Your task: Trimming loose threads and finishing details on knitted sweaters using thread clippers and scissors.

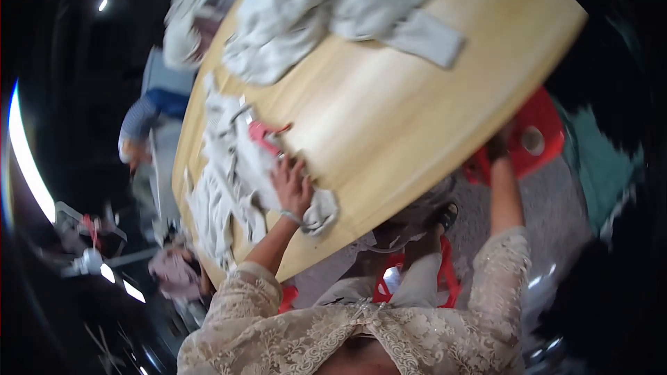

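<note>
My left hand (293,184) lies with its fingers spread on a pale knitted garment (253,173) near the table's left edge. Just beyond its fingertips, a pink pistol-shaped tool (264,135), which looks like a tagging gun, rests on the cloth. A narrow bracelet circles the left wrist. My right arm reaches down past the table's right edge, where my right hand (497,147) is closed on a red plastic stool (549,128) with a round hole in it. Shadow and blur hide most of the right fingers.
More pale garments (333,7) lie crumpled at the far side of the wooden table (431,111). Another person's arm in a blue sleeve (163,103) shows beyond the left edge. Green fabric (604,167) is right of the stool. Red stool legs (450,274) show below the table.
</note>
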Motion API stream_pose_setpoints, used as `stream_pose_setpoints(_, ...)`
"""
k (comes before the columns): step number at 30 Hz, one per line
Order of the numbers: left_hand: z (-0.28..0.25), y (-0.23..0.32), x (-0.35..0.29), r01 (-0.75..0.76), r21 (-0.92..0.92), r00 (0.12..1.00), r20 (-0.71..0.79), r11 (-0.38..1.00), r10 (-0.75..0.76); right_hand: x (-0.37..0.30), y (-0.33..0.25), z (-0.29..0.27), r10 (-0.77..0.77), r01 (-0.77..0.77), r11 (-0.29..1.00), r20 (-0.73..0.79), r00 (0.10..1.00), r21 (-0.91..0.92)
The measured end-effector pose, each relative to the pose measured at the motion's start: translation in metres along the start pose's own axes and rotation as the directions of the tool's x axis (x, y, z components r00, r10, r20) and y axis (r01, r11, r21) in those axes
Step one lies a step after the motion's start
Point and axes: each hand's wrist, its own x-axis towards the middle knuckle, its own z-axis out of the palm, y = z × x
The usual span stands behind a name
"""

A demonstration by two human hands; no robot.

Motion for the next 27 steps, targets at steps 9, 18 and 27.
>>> stream_pose_setpoints(9, -0.046, -0.011, -0.007, 0.090, 0.072, 0.996, 0.019, 0.993, -0.092, -0.017, -0.173, 0.093, 0.370, -0.468, 0.765, 0.293, 0.882, 0.442)
stream_pose_setpoints(18, -0.052, -0.025, -0.009, 0.123, -0.181, 0.990, -0.049, 0.976, -0.134, -0.078, -0.188, -0.072, 0.737, -0.872, 0.353, 0.474, 0.483, 0.339)
stream_pose_setpoints(27, -0.061, -0.047, -0.017, 0.024, -0.672, 0.937, -0.243, 0.740, -0.251, -0.142, -0.302, -0.212, 0.893, -0.927, 0.208, 0.327, 0.310, 0.312)
